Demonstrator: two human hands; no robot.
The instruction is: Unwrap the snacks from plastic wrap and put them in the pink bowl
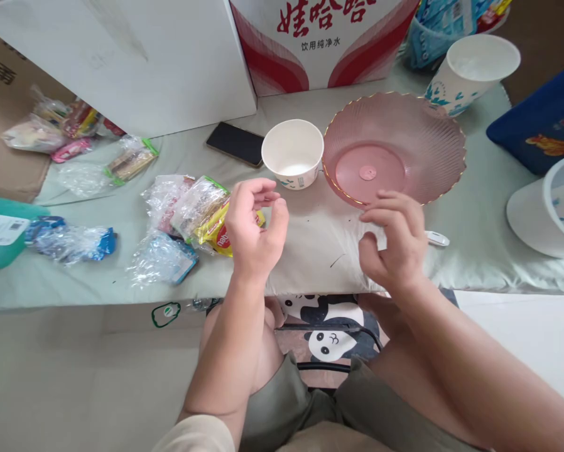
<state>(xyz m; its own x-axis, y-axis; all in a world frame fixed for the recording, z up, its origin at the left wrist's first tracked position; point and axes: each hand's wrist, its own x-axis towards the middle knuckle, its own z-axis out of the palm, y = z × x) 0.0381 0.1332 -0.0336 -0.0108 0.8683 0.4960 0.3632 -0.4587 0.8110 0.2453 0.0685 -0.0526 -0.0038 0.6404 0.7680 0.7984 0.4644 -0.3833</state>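
Observation:
My left hand [258,229] hovers over the near side of the table with its fingers curved and apart, holding nothing. Just beyond it stands a white paper bowl [292,147] with a printed pattern low on its side. To its left lie several wrapped snacks, among them a yellow packet [216,232] partly hidden by the hand. My right hand [397,242] is raised with loosely bent fingers and an open palm side, also without anything in it. Behind it sits a pink ribbed glass bowl [433,144] with a gold wavy rim. A small white handle-like object [437,238] shows beside that hand.
A black phone [237,144] lies behind the paper bowl. White and red cartons [324,56] line the back. A paper cup [475,69] and a white bucket [541,210] stand at the right. Clear wrappers [162,260] and a teal bag [2,232] are at the left.

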